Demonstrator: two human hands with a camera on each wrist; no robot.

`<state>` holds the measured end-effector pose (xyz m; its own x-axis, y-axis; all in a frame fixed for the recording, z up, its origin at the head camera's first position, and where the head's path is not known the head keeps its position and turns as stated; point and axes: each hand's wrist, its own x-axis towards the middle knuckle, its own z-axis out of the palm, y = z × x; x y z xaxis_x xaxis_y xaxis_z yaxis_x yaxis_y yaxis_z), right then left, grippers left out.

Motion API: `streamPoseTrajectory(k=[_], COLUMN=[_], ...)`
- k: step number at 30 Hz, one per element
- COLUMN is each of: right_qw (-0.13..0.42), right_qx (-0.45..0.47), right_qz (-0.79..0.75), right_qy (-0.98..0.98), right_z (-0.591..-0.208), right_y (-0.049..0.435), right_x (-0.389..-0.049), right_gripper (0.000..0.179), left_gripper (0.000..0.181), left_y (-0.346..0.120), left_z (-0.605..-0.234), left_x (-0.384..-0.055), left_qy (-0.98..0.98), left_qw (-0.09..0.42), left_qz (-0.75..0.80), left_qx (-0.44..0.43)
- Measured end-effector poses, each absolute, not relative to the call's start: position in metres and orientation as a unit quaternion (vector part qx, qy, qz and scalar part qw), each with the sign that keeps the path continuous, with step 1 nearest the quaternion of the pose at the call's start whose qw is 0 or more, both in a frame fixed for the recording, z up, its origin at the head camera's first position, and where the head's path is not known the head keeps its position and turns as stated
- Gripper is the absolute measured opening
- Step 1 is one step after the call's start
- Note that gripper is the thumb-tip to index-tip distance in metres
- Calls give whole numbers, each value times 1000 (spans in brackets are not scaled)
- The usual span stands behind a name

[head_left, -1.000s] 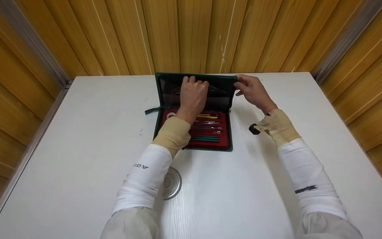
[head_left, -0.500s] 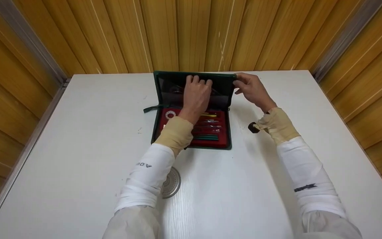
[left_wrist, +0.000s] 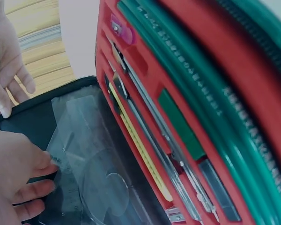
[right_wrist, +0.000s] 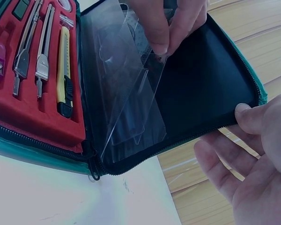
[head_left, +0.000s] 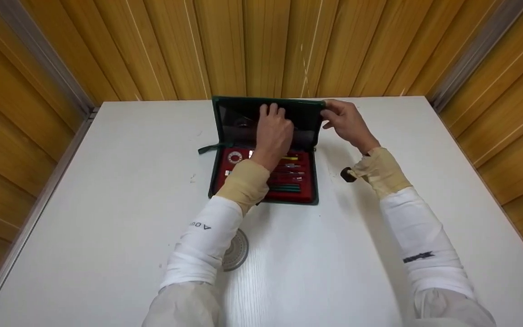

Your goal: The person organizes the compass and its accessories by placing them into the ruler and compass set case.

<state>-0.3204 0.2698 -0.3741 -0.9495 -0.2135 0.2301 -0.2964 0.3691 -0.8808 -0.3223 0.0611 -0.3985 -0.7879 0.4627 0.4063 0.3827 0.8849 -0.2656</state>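
A green zippered drawing-instrument case (head_left: 314, 181) lies unfolded, its dark lid (right_wrist: 201, 79) propped upright at the back. My left hand (head_left: 275, 134) reaches into the lid. In the right wrist view its thumb and fingers pinch a clear set square (right_wrist: 152, 79) with scale marks, partly in the lid's transparent pocket (right_wrist: 103, 42). At the lid's right corner my right hand (head_left: 345, 125) grips the edge, thumb (right_wrist: 246, 117) inside and fingers outside. The red tray (right_wrist: 42, 126) holds a yellow utility knife (right_wrist: 63, 70), compasses (right_wrist: 44, 56), green pencils (left_wrist: 196, 79) and a pink sharpener (left_wrist: 122, 30).
A grey protractor (head_left: 239, 250) lies on the white table (head_left: 325, 272) beside my left forearm. A strap (head_left: 208, 149) sticks out left of the case. Wood-patterned walls (head_left: 261, 50) stand behind and at both sides. A white ring (head_left: 234, 157) sits in the tray.
My left hand has shifted a little rightward along the lid, uncovering the white ring in the tray. The right hand keeps its grip on the lid's corner.
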Motion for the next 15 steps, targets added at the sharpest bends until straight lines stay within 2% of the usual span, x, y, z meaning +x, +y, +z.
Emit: streamPoseTrajectory(k=[4, 11, 15], right_qw=[40, 45, 42], right_qx=[156, 149, 147], right_qz=[542, 540, 542], right_qy=[-825, -827, -826], right_z=[-380, -395, -397], right_y=[273, 278, 279], right_x=[-326, -343, -346], right_gripper=[27, 27, 28], left_gripper=[22, 21, 20], left_y=[58, 39, 21], left_z=[-397, -393, -390], left_x=[-319, -307, -296], left_qy=[-942, -925, -920], left_qw=[231, 271, 246], left_qz=[82, 12, -77], left_qx=[-228, -265, -296])
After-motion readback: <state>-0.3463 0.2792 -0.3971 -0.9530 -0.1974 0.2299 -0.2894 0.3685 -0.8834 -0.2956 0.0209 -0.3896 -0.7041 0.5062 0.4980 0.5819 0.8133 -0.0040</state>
